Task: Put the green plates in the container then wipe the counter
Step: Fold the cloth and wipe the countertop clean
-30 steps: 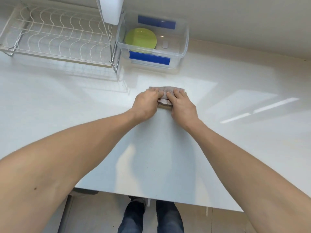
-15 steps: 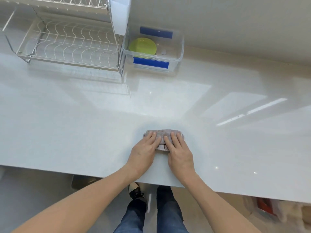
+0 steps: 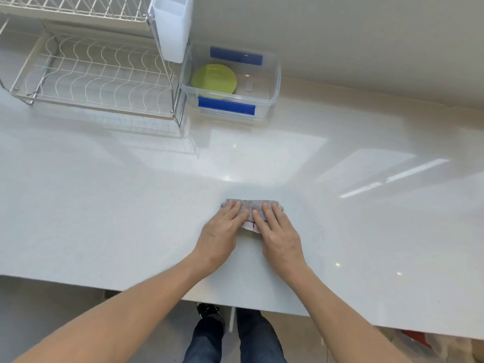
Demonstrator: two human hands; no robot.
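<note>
A green plate (image 3: pixel 214 80) lies inside the clear container (image 3: pixel 272 82) with blue clips, at the back of the white counter (image 3: pixel 104 205). A folded grey cloth (image 3: pixel 251 205) rests flat on the counter near its front edge. My left hand (image 3: pixel 220 231) and my right hand (image 3: pixel 279 231) both press down on the cloth with fingers flat and side by side. The hands cover the near half of the cloth.
A wire dish rack (image 3: pixel 94 72) stands at the back left with a white holder (image 3: pixel 172 27) hung on its right end. The wall runs behind the container. The counter's front edge lies just below my wrists; my legs show beneath it.
Both hands have drawn the cloth back across the counter, from close to the container toward the front edge. Over the last half second it has barely shifted.
</note>
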